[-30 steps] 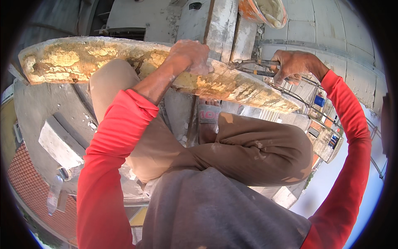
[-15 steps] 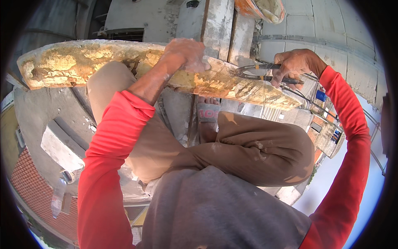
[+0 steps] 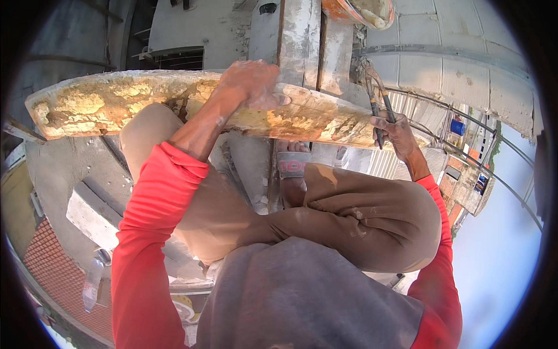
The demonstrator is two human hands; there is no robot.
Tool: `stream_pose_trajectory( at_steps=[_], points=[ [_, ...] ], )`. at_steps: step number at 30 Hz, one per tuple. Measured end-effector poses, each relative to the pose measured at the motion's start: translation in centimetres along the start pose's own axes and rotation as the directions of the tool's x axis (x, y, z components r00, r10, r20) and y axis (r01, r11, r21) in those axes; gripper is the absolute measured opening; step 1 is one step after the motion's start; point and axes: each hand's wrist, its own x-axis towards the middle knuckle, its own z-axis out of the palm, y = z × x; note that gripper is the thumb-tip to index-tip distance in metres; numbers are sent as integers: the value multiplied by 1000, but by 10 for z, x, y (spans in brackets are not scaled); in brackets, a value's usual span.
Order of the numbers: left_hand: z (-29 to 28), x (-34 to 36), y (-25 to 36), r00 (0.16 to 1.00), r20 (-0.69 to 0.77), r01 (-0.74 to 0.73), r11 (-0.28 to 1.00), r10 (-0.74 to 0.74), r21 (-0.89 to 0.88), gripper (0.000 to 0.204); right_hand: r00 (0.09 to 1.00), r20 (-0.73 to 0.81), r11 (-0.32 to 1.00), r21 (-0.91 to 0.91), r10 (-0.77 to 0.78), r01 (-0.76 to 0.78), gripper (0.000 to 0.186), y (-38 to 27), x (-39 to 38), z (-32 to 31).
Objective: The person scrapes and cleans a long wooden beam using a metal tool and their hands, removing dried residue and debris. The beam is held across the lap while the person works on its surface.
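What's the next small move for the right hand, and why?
I'd probably turn the right hand so the head of the pliers swings toward the board. The left hand grips the board's far edge, which likely steadies it, while the pliers point away, their head showing beyond that edge in this view.

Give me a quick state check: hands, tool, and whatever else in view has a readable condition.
Left hand: closed over the board's upper edge.
Right hand: gripping the pliers.
Pliers: handles spread, head pointing up, away from the board.
Board: held crosswise, its facing side patchy and flaking.
Orange container: open, pale residue inside, partly out of frame.
Trousers: marked with pale dust.
Sandal: worn on a foot.
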Motion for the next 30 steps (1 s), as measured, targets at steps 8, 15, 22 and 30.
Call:
stream_pose_trajectory(
  at_steps=[8,15,22,30],
  points=[
    [3,-10,19,995,-92,-32,997,38,73,52,948,-228,975,-44,-224,220,29,33,-6,39],
    [1,-27,59,1000,3,-14,983,13,184,37,934,-4,869,-368,-357,331,32,-17,37,11],
    [14,-46,61,980,-161,-90,978,121,188,37,920,367,954,-201,-139,224,91,-19,101,58],
    [16,-50,56,968,-184,-144,979,170,146,42,892,437,992,11,-115,122,63,-3,103,83]
  ],
)
